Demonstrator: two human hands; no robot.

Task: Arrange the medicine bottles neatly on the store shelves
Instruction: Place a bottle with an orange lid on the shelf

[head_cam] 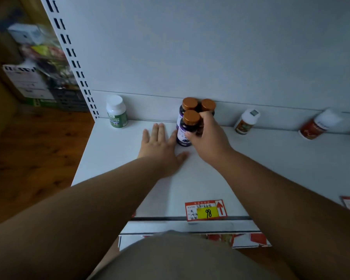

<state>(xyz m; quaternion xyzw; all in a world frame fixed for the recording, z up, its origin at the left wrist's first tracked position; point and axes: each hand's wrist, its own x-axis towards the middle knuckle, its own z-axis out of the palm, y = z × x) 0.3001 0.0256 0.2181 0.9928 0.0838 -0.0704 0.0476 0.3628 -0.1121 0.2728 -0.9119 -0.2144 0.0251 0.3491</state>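
Three dark bottles with copper caps stand clustered at the back middle of the white shelf (113,158). My right hand (208,138) grips the front dark bottle (187,128), fingers wrapped round its right side. The back left dark bottle (188,105) and the back right dark bottle (208,105) stand against the back panel. My left hand (160,144) lies flat on the shelf, fingers spread, just left of the front bottle. A white bottle with a green label (117,111) stands upright at the back left.
A white bottle with an orange label (246,121) and a white bottle with a red label (317,124) stand at the back right. A red and yellow price tag (206,210) sits on the shelf's front edge. Boxes are stacked on the wooden floor at left.
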